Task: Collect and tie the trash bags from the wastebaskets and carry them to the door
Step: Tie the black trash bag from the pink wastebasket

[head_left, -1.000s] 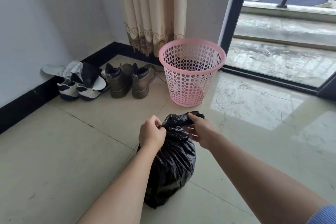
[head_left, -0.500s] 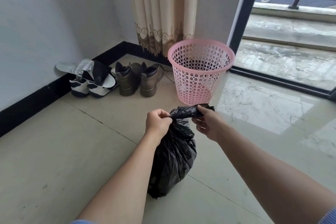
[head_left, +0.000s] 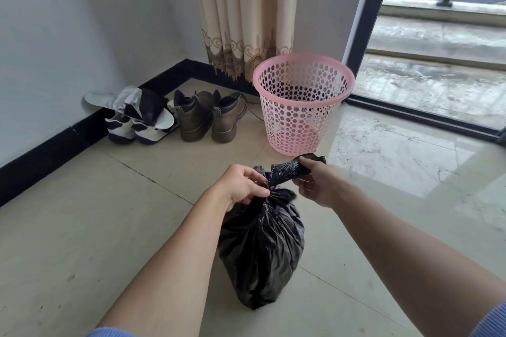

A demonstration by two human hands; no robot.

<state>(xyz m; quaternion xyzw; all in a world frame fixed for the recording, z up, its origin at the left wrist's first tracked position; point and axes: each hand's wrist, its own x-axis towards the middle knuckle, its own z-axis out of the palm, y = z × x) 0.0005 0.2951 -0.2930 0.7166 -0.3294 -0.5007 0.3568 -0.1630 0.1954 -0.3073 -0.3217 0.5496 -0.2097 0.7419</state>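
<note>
Bag (head_left: 262,254), black, full, directly below and between both hands, with its base down at the floor (head_left: 82,227). Whether it rests there or hangs, cannot tell.

Left hand (head_left: 241,186): fingers curled tight round the bag's gathered neck.

Right hand (head_left: 315,186): thumb and fingers pinch a twisted flap (head_left: 290,171) of the bag top, drawn up and out to the right of the left hand.

Basket (head_left: 301,128), pink, perforated, upright, just beyond the hands and apart from the bag. No liner seen in it.

Boots (head_left: 208,117) beyond the left hand. Sneakers (head_left: 131,128) further left, at the wall. Curtain (head_left: 241,8) hangs behind the basket.
</note>
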